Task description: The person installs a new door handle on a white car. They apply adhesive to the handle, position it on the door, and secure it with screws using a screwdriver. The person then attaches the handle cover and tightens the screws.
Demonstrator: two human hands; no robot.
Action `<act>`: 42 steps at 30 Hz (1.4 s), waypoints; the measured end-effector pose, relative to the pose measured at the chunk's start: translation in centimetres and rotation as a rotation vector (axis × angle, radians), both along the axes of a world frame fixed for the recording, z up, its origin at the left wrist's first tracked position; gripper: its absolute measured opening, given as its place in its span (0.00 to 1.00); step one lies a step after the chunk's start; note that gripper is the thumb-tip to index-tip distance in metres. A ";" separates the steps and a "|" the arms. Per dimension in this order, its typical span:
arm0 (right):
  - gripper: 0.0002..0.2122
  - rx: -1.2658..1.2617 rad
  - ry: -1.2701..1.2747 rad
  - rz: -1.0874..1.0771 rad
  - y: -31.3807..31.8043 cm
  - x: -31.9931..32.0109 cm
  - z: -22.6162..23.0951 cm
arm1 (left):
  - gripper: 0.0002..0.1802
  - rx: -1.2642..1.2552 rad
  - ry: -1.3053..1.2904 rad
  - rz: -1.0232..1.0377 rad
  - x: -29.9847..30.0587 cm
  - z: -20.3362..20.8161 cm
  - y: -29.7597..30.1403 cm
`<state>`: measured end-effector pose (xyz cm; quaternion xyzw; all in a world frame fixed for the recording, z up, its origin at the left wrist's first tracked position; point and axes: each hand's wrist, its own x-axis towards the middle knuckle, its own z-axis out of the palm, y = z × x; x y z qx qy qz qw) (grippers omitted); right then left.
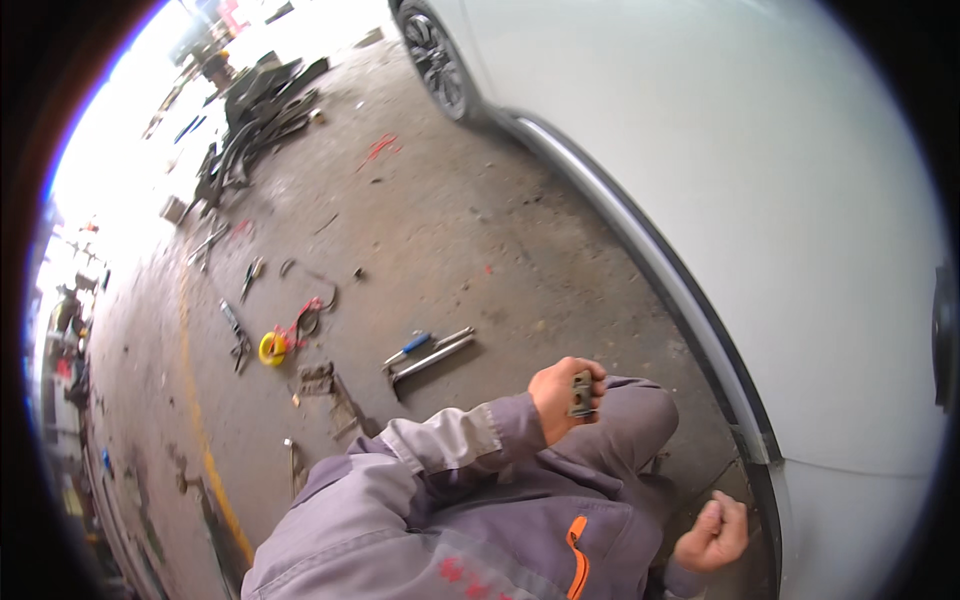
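My left hand [553,398] is closed around a small greyish metal block with holes [581,394], held above my bent knee. The block's face points up between my fingers and palm; the rest of it is hidden. Lower and to the right, my right hand [713,533] is closed beside the car's sill, thumb against curled fingers. Whether anything is inside that hand is hidden. A pale car [740,170] fills the right side, with a bright trim strip [640,245] along its lower edge.
On the concrete floor lie a hammer [435,362], a blue-handled tool [411,347], a yellow tape roll [272,348] and a rusty metal piece [317,379]. Dark parts [262,115] are piled at far left. A car wheel [436,62] stands at the back.
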<state>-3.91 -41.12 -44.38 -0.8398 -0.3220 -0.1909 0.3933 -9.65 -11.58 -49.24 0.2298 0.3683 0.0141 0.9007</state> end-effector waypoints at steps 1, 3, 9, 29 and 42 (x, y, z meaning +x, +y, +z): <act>0.06 0.021 0.055 0.097 0.4 -0.4 -1.1 | 0.14 0.021 0.097 0.070 -1.8 -1.2 0.1; 0.05 0.029 0.176 0.258 1.8 -0.7 -3.1 | 0.13 0.069 0.255 0.198 -5.2 -3.3 1.4; 0.04 0.054 0.402 0.459 3.5 -2.7 -11.9 | 0.11 0.460 0.603 0.291 -18.3 -14.5 9.3; 0.10 0.274 0.737 -0.491 2.6 -0.9 -21.0 | 0.10 0.636 -0.358 -0.470 0.3 -8.3 1.3; 0.14 -0.426 1.026 0.102 8.6 -9.5 -4.8 | 0.15 0.469 0.080 -0.173 -8.1 2.1 -4.5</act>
